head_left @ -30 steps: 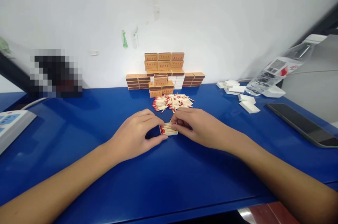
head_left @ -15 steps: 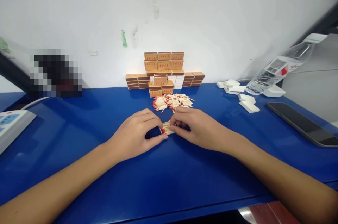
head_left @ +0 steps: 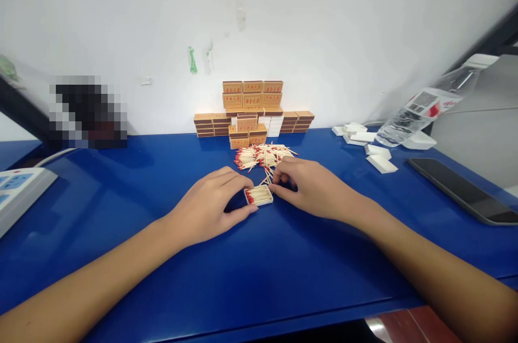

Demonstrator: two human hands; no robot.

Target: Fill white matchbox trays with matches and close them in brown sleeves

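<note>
**Little matchbox tray (head_left: 266, 203) pinned down, matches everywhere**

So the tray's left end is gripped by the left hand (head_left: 210, 205), with the thumb set along the near edge and the forefinger hooked over the far corner. At the other end, the right hand (head_left: 303, 186) is curled, thumb and fingertips brought almost together right by the far corner; whether a match is pinched in there can't be told.

The tray is set flat on the blue tabletop (head_left: 259, 273), pretty well covered with matches (head_left: 259, 194), red heads pointed left. A few loose matches (head_left: 266, 176) are strewn just behind it, and a big messy match pile (head_left: 263, 157) is heaped a bit further back.

Behind that, printed matchboxes (head_left: 253, 101) are stacked up near the wall (head_left: 324, 25). Off to the right, white trays (head_left: 380, 163) are scattered near a tilted plastic bottle (head_left: 429, 105), and a dark phone (head_left: 465, 189) is laid flat. Over on the left edge, a white power strip (head_left: 36, 186) is partly cut off.
</note>
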